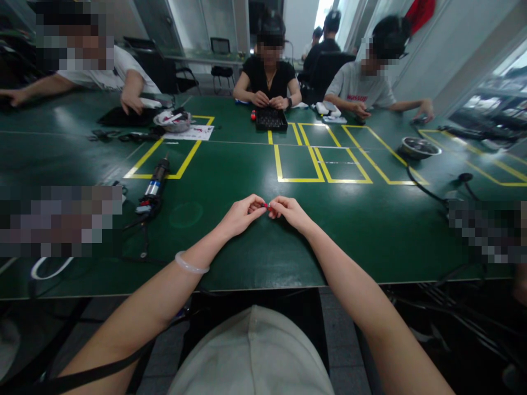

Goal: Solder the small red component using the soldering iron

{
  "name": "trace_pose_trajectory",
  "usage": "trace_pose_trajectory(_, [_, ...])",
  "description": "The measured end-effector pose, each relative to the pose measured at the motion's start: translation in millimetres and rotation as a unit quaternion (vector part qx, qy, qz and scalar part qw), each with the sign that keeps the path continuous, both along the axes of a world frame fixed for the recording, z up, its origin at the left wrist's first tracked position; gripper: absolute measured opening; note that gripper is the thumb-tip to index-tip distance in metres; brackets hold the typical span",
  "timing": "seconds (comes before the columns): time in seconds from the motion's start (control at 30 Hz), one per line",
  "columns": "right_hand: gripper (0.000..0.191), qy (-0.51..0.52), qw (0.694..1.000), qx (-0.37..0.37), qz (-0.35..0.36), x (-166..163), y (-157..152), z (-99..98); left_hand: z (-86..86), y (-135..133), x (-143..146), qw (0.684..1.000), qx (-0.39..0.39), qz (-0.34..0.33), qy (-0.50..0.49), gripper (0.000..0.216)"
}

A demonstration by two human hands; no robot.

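Note:
My left hand (247, 213) and my right hand (287, 209) meet above the green table (247, 263), in the middle of the head view. Between their fingertips is a small red piece (265, 206) with a shiny bit at its right end. The left fingers are closed around its red part. At the shiny end my right thumb and forefinger pinch. The fingers cover most of the piece, so its kind cannot be made out.
An electric screwdriver (153, 186) lies to the left. Yellow tape (302, 180) marks boxes on the table. Farther off are a black tray (272, 122), a bowl of parts (173, 120) and a metal bowl (420, 147). Several people sit around.

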State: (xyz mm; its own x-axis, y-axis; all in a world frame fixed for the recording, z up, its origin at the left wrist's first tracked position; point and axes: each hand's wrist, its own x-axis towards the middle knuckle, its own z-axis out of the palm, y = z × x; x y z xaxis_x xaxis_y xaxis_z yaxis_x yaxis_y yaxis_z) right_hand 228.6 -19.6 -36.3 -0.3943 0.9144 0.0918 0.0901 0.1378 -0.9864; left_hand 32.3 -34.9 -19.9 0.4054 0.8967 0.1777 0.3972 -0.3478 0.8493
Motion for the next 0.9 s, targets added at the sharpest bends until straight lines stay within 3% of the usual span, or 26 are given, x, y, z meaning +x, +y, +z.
trace_pose_trajectory(0.6, [0.045, -0.018, 1.0, 0.022, -0.006, 0.5, -2.6, 2.0, -2.6, -0.3, 0.1, 1.0, -0.002, -0.018, -0.001, 0.034])
trace_pose_trajectory(0.9, [0.036, 0.025, 0.999, 0.015, 0.013, -0.5, -1.7, -1.0, 4.6, -3.0, 0.9, 1.0, 0.001, -0.005, 0.021, 0.031])
